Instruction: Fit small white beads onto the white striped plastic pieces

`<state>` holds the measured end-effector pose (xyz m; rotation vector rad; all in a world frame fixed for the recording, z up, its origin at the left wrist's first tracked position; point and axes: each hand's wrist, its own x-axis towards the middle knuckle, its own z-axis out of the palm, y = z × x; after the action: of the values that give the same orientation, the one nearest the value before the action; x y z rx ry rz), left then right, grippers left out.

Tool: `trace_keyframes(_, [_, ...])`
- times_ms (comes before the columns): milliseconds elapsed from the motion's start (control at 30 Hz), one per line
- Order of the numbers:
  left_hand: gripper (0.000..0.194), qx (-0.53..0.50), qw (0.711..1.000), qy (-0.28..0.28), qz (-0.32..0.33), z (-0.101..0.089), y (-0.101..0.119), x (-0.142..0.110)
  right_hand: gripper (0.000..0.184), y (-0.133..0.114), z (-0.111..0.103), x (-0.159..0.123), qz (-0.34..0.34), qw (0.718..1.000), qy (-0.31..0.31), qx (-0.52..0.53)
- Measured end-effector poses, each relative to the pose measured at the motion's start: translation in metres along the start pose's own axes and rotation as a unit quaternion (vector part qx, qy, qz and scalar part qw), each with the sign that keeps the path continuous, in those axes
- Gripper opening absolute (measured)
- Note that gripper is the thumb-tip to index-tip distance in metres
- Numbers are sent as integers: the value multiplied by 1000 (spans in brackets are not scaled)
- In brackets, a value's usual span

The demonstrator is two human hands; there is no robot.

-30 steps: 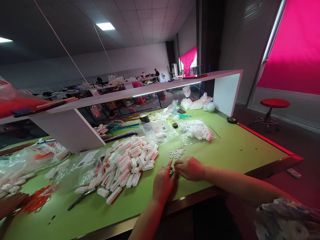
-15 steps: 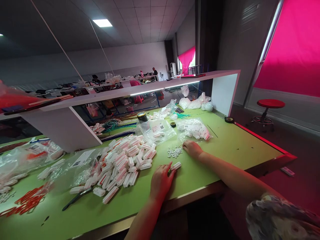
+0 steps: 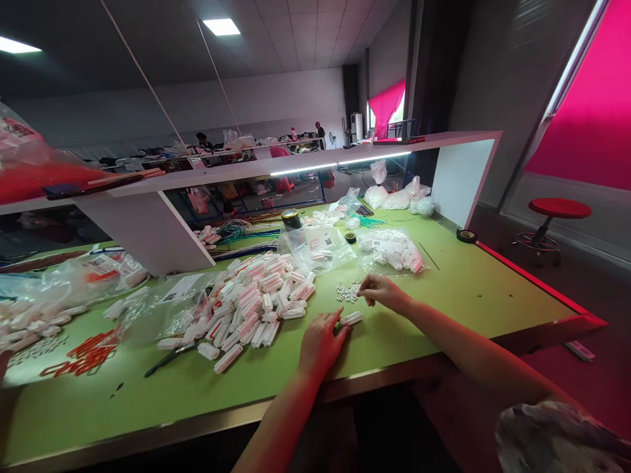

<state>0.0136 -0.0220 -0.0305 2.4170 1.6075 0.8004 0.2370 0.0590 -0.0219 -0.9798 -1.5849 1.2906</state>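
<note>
My left hand [image 3: 321, 343] rests on the green table, its thumb and index finger around the left end of a short white plastic housing [image 3: 351, 318]. The housing lies flat on the tabletop. Just beyond it is a scatter of tiny white pieces [image 3: 347, 292]. My right hand [image 3: 386, 293] is at the right edge of that scatter, fingertips pinched together; whatever is between them is too small to make out. Left of my left hand spreads a large heap of similar white housings [image 3: 256, 299], some with pinkish or red parts.
Clear bags of white parts [image 3: 389, 251] lie beyond my hands, near rolls of black tape [image 3: 292, 219]. A dark-handled tool [image 3: 170, 358] and orange-red loops [image 3: 81, 355] lie at left. A raised white shelf [image 3: 246, 169] spans the back. A red stool [image 3: 559, 209] stands at right.
The view has shifted slightly, so the scene sits further right. My right hand has lifted a little from the tiny pieces, fingertips pinched. My left hand stays at the housing.
</note>
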Motion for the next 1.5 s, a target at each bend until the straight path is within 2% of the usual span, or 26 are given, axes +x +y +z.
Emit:
trace_keyframes(67, [40, -6, 1000, -2, -7, -1, 1, 0, 29, -3, 9, -6, 1, 999, -25, 19])
trace_keyframes(167, [44, -17, 1000, -10, -21, -3, 3, 0, 24, -5, 20, -14, -28, 998, -44, -37])
trace_keyframes(300, [48, -30, 999, -19, -36, -3, 6, 1, 13, -5, 25, -19, -110, 980, -19, -164])
trace_keyframes(400, [50, -39, 998, -21, -49, -1, 7, 2, 9, -3, 27, -20, -155, 968, -13, -199])
trace_keyframes(533, [49, -51, 996, -30, -60, 0, 8, 4, 12, -1, 34, -20, -190, 955, -30, -228])
trace_keyframes(767, [51, -62, 995, -35, -64, -1, 10, 5, 20, -3, 41, -25, -229, 913, -30, -335])
trace_keyframes(867, [52, -68, 995, -31, -65, -1, 9, 6, 21, -3, 41, -26, -258, 879, -46, -398])
trace_keyframes(1033, [53, -66, 995, -27, -70, 2, 6, 6, 16, -2, 45, -27, -304, 786, -69, -534])
trace_keyframes(1133, [52, -62, 995, -27, -70, 3, 6, 6, 18, -7, 47, -30, -307, 761, -81, -565])
trace_keyframes(1200, [53, -63, 995, -30, -69, 2, 6, 6, 18, -12, 47, -34, -306, 763, -92, -563])
trace_keyframes(1267, [53, -64, 995, -34, -66, 1, 7, 5, 18, -16, 45, -37, -303, 781, -100, -537])
trace_keyframes(1333, [52, -64, 995, -36, -65, 0, 7, 5, 20, -18, 40, -38, -297, 819, -98, -481])
trace_keyframes(1433, [48, -61, 995, -34, -66, -1, 8, 4, 22, -17, 28, -26, -269, 881, -49, -386])
trace_keyframes(1500, [39, -51, 997, -28, -59, -2, 7, 4, 21, -19, 21, -8, -239, 893, -7, -380])
